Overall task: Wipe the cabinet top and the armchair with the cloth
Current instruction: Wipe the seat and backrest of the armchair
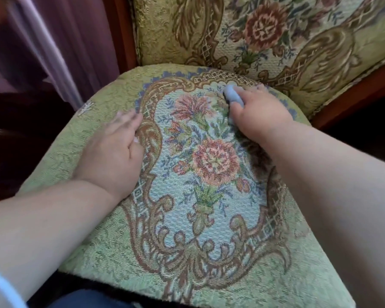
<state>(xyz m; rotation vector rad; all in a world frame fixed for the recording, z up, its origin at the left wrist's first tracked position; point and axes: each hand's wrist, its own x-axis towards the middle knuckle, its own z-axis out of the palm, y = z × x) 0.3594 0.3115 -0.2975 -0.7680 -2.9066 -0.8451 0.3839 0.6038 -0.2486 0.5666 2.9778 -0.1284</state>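
The armchair's seat cushion (209, 218) fills the view, green with a woven flower pattern, and its matching backrest (265, 36) rises behind it. My right hand (260, 112) presses a bunched pale blue cloth (232, 94) onto the far part of the seat, near the backrest. Only a small wad of the cloth shows past my fingers. My left hand (113, 156) lies flat, palm down, on the left side of the seat with its fingers together and nothing in it. The cabinet top is out of view.
The chair's dark red wooden frame (122, 41) runs up beside the backrest and along its right edge (353, 101). A purple curtain (60, 47) hangs to the left. Dark floor lies on both sides of the seat.
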